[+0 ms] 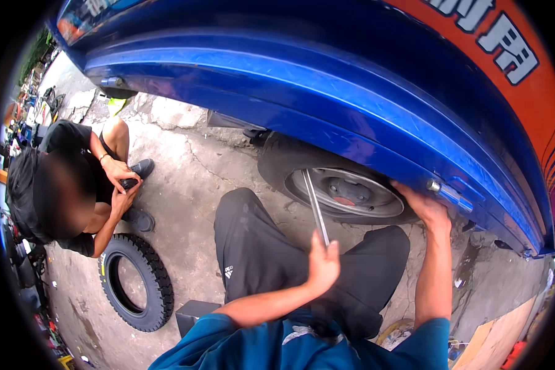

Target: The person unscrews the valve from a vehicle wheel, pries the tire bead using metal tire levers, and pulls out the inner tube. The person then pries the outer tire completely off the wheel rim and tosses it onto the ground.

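My left hand (324, 262) is closed round the lower end of a long flat metal tire lever (315, 205). The lever's far tip meets the rim edge of a wheel (351, 190) mounted under the blue vehicle body. My right hand (423, 205) reaches under the body's lower edge and rests against the right side of the tire (279, 163). Its fingertips are partly hidden there, so what they grip, if anything, does not show. The wheel's grey steel rim has a hub with a reddish patch in its middle.
A loose knobby tire (160, 290) lies on the concrete at the left. Beside it a person (68, 179) in black squats with a small dark object in both hands. The blue vehicle panel (259, 92) overhangs the wheel. A metal latch (450, 194) sticks out near my right hand.
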A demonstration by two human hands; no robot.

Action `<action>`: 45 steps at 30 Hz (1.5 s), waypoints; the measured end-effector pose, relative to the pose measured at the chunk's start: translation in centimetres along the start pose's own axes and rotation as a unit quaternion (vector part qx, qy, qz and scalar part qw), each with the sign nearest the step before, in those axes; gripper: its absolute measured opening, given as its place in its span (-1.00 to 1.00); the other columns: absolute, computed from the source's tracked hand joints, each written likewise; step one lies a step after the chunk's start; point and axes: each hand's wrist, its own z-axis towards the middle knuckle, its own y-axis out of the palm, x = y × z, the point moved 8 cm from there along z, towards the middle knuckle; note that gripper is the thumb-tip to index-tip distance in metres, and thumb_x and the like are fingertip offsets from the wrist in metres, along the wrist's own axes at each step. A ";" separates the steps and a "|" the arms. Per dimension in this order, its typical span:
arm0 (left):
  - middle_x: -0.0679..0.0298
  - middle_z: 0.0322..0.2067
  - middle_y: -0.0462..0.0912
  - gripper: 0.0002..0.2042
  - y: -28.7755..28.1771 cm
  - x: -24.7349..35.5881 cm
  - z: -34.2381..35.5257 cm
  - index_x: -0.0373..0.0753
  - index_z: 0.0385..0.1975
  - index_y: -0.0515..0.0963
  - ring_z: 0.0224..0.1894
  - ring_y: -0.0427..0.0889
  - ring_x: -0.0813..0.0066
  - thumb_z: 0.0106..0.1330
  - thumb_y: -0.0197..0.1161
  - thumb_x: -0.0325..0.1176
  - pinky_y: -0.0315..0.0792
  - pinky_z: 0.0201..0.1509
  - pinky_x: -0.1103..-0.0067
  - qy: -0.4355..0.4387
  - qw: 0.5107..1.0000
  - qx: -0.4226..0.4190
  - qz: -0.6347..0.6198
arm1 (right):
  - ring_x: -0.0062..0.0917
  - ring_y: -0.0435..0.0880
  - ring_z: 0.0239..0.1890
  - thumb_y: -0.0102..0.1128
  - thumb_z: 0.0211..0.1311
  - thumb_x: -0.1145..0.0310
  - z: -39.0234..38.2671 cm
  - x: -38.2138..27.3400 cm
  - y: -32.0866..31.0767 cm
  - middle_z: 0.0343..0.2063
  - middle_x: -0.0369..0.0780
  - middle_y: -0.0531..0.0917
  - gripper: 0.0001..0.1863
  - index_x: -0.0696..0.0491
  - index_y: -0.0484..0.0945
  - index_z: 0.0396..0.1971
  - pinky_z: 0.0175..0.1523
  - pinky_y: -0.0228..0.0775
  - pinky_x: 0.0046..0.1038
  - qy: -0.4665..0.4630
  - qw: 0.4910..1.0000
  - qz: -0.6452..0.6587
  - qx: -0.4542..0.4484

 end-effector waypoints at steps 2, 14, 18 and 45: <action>0.19 -0.39 0.43 -0.74 6.7 -0.9 1.8 -0.33 -0.08 0.20 -0.56 0.46 0.58 0.28 0.03 -0.49 0.40 -0.54 0.60 -0.062 0.994 0.005 -0.087 | -0.48 0.06 0.34 -0.16 0.31 -0.13 -2.0 -1.1 -2.2 0.30 -0.15 0.16 -0.26 0.12 0.07 0.29 0.42 -0.16 -0.42 0.066 0.892 -0.444 0.054; 0.26 -0.71 0.38 -0.92 -16.2 4.0 -5.5 -0.29 -0.41 0.39 -0.65 0.42 0.47 0.20 0.05 -0.42 0.32 -0.57 0.50 -0.232 0.934 -0.210 0.174 | -0.36 0.27 0.22 -0.30 0.40 0.09 0.6 0.0 2.9 0.22 -0.14 0.27 -0.45 0.20 0.15 0.20 0.30 0.12 -0.33 0.194 0.462 0.857 -0.123; -0.10 -0.32 0.61 -0.60 -23.8 3.0 -10.0 -0.39 -0.05 0.42 -0.17 0.61 0.02 0.12 0.15 -0.33 0.43 -0.09 0.34 -0.205 0.880 -0.238 0.356 | -0.34 0.14 0.30 -0.27 0.36 0.09 1.5 -2.0 6.6 0.21 -0.09 0.24 -0.42 0.20 0.13 0.21 0.41 -0.12 -0.27 0.221 0.370 0.888 -0.162; -0.05 -0.22 0.59 -0.51 -7.4 4.0 0.7 -0.44 0.20 0.21 -0.23 0.61 0.38 0.30 0.11 -0.39 0.43 -0.11 0.60 -0.034 0.985 -0.034 0.167 | -0.48 0.57 -0.41 0.00 0.24 0.08 0.4 -5.7 9.7 -0.42 -0.32 0.55 -0.72 -0.05 0.58 -0.29 -0.33 0.45 -0.41 0.478 -0.305 0.727 -0.386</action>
